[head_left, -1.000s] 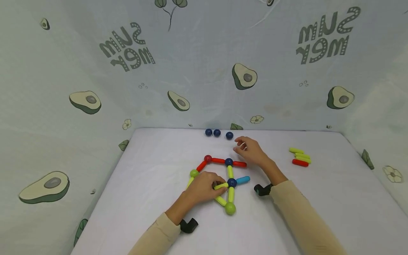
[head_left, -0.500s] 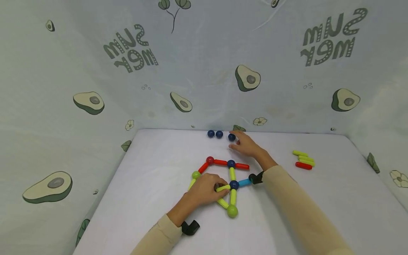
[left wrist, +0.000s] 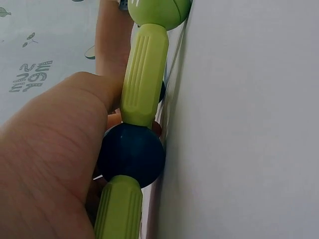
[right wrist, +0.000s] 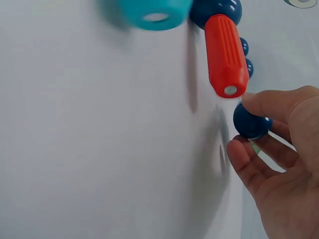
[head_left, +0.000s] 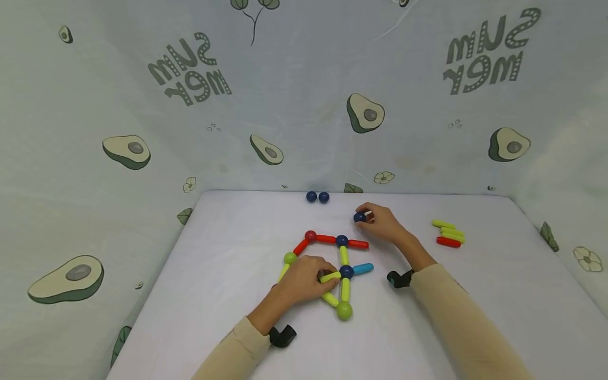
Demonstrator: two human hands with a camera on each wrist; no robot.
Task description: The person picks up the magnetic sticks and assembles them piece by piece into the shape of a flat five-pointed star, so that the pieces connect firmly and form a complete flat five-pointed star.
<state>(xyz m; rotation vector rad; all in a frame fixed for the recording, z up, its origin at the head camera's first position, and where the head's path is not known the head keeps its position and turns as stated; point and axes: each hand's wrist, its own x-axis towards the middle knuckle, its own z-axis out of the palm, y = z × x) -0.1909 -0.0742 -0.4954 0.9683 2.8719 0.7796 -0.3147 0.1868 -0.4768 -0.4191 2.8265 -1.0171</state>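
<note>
A flat frame of magnetic rods and balls lies mid-table. My left hand (head_left: 304, 277) pinches its short yellow-green rod (head_left: 330, 277), which joins a dark blue ball (head_left: 347, 272) carrying a blue rod (head_left: 363, 268). The hand covers the frame's left part. In the left wrist view a yellow-green rod (left wrist: 144, 74) links a green ball (left wrist: 157, 12) and a blue ball (left wrist: 132, 155) beside that hand. Behind the frame, my right hand (head_left: 382, 224) holds a loose dark blue ball (head_left: 359, 217) between thumb and fingers, near the free end of a red rod (head_left: 358, 244).
Two more dark blue balls (head_left: 317, 197) sit by the table's back edge. To the right lie several loose yellow-green rods (head_left: 451, 232) and one red rod (head_left: 448, 242). A printed cloth (head_left: 304, 95) hangs behind the table.
My right hand reached back to the rightmost blue ball, took it, and drew it forward and right, away from the other two. My left hand keeps its place on the rod.
</note>
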